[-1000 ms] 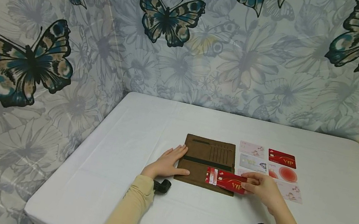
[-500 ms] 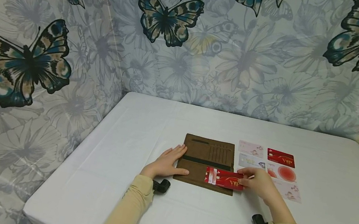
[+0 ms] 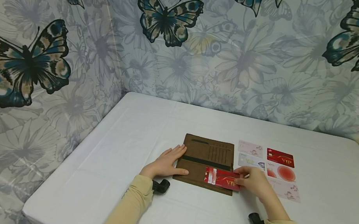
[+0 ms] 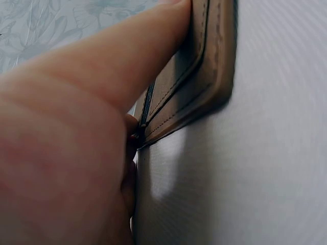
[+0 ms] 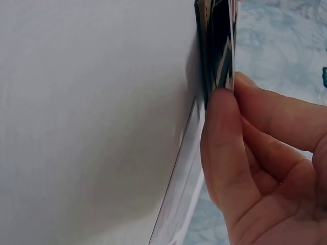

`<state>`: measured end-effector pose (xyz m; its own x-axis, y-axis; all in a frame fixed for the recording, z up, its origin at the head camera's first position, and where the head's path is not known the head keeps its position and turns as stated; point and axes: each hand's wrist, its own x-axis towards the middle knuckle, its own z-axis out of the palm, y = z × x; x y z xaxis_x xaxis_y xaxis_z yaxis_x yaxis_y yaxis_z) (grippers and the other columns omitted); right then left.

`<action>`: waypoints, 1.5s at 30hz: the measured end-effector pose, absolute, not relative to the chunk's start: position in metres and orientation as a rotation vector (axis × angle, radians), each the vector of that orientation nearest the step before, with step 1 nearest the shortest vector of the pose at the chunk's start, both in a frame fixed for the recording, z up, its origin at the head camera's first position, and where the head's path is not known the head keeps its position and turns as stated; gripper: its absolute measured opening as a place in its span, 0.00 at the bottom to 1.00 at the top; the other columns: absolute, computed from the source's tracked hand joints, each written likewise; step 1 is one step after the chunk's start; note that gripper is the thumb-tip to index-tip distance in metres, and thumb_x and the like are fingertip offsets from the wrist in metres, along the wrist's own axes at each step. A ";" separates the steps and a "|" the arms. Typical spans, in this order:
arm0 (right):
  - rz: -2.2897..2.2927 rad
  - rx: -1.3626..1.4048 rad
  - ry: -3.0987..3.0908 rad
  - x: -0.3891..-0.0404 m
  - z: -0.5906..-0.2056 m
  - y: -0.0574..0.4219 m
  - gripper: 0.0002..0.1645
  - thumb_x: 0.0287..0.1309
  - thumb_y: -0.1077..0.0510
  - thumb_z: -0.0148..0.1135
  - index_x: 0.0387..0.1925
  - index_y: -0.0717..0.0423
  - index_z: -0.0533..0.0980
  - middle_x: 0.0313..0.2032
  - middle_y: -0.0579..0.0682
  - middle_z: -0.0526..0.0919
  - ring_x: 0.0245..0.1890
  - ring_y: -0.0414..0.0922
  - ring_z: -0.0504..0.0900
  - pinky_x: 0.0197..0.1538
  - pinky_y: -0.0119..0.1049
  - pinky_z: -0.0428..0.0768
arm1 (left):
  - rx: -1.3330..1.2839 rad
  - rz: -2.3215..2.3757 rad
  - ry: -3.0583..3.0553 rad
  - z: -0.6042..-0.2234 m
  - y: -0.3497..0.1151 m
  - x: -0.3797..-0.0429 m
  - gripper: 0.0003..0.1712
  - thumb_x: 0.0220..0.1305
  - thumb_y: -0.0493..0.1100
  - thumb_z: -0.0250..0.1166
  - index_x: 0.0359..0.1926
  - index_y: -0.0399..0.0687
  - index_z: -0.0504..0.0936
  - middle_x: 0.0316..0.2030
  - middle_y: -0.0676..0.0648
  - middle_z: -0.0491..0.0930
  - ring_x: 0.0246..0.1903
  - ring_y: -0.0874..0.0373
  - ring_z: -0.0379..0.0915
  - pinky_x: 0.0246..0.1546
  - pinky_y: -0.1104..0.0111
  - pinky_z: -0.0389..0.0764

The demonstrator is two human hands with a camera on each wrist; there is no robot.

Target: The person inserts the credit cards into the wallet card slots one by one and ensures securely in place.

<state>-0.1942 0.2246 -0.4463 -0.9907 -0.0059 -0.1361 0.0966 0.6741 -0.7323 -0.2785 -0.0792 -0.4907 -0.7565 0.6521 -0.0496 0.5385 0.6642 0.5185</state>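
Observation:
A brown wallet (image 3: pixel 208 154) lies unfolded on the white table, its card slots facing up. My left hand (image 3: pixel 163 163) rests on its left edge with fingers extended, the thumb on the lower panel. In the left wrist view, the thumb (image 4: pixel 127 56) lies over the stitched wallet corner (image 4: pixel 204 87). My right hand (image 3: pixel 255 181) pinches the right end of a red VIP card (image 3: pixel 223 179) between thumb and fingers. That card lies across the lower right panel; whether any of it is inside a pocket I cannot tell. The right wrist view shows the fingertips (image 5: pixel 222 107) pinching at the edge.
Several cards lie right of the wallet: a pale pink one (image 3: pixel 250 148), a silver one (image 3: pixel 251 161), a red VIP one (image 3: pixel 280 158), one with red circles (image 3: pixel 285 173) and another pink one (image 3: pixel 285 190). The white table (image 3: pixel 149 123) meets a butterfly-patterned backdrop (image 3: pixel 245 59).
My right hand has moved left, shifting slightly with the red VIP card farther over the wallet. The left hand stays in place on the wallet.

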 end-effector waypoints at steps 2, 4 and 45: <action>-1.206 0.051 2.776 -0.195 -0.447 0.223 0.14 0.49 0.66 0.66 0.41 0.68 0.79 0.24 0.50 0.71 0.29 0.46 0.69 0.25 0.34 0.69 | 0.965 0.714 2.650 -0.491 -0.079 -0.279 0.53 0.58 0.64 0.59 0.73 0.47 0.43 0.72 0.50 0.39 0.69 0.61 0.30 0.66 0.63 0.33; -1.194 0.030 2.791 -0.195 -0.448 0.221 0.14 0.48 0.66 0.66 0.40 0.68 0.79 0.24 0.49 0.71 0.27 0.45 0.69 0.24 0.33 0.68 | 0.968 0.719 2.649 -0.492 -0.079 -0.279 0.53 0.58 0.64 0.59 0.73 0.46 0.43 0.72 0.49 0.39 0.69 0.61 0.30 0.66 0.63 0.34; -1.328 -0.012 2.635 -0.181 -0.455 0.217 0.31 0.50 0.63 0.67 0.54 0.75 0.69 0.37 0.55 0.77 0.36 0.48 0.74 0.37 0.36 0.76 | 0.968 0.714 2.654 -0.490 -0.079 -0.278 0.52 0.59 0.64 0.58 0.73 0.47 0.43 0.71 0.50 0.39 0.69 0.61 0.31 0.66 0.63 0.34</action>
<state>-0.1806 0.2171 -0.4546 -0.9818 -0.0926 -0.1660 0.0784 0.5984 -0.7974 -0.2779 -0.0789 -0.4905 -0.7561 0.6529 -0.0452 0.5422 0.6636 0.5155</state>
